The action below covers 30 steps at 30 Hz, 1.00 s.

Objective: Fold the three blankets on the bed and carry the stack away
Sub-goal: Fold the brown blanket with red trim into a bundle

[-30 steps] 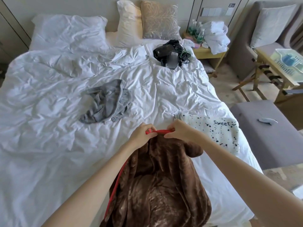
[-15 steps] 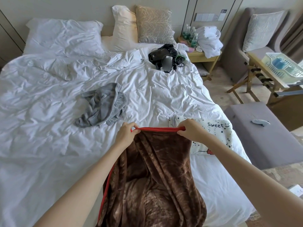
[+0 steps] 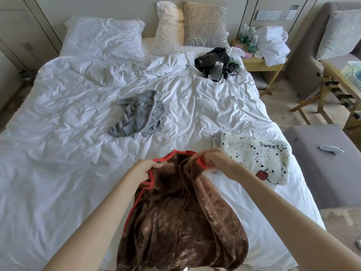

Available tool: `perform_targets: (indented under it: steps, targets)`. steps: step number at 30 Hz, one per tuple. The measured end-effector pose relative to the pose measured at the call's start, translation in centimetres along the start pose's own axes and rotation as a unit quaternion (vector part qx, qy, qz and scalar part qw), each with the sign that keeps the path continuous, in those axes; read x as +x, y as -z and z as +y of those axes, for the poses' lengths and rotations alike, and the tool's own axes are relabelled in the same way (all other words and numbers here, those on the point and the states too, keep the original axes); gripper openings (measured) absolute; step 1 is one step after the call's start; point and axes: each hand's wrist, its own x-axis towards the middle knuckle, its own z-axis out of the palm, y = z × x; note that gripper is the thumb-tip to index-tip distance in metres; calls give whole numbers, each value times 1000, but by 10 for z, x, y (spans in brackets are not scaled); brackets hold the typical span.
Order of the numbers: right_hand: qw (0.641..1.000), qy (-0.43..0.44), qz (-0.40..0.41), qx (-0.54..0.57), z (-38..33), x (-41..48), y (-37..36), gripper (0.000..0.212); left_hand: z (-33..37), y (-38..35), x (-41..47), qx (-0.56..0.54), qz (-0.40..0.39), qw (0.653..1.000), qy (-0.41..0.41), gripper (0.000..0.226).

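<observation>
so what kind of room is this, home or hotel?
Probably a hotel room, though I can't be sure. A large bed with all-white linen, a cluster of water bottles on the nightstand, and a folding luggage rack by the armchair all point that way.

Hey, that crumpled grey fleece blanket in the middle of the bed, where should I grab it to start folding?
Probably the crumpled grey fleece blanket is best pinched at its near hem, where the small white label lies flat on the white duvet. Come from the foot of the bed. That edge is exposed, while the far part is bunched into folds.
</observation>
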Motion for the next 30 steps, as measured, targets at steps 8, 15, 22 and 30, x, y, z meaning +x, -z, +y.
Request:
perform_targets:
  steps: [8, 15, 22, 30]
  targets:
    - [985, 78, -33, -154, -1, -3, -43, 26, -20, -8, -50, -16, -153, 986, -68, 22]
    - [933, 139, 74, -324, -4, 6, -63, 27, -27, -11, -68, -11, -228, 963, -147, 31]
    - [978, 107, 23, -179, -7, 6, -68, 15, -29, 0, -65, -33, -242, 958, -149, 32]
    - [983, 92, 46, -151, -8, 20, -77, 24, -25, 6, -63, 31, -257, 946, -196, 45]
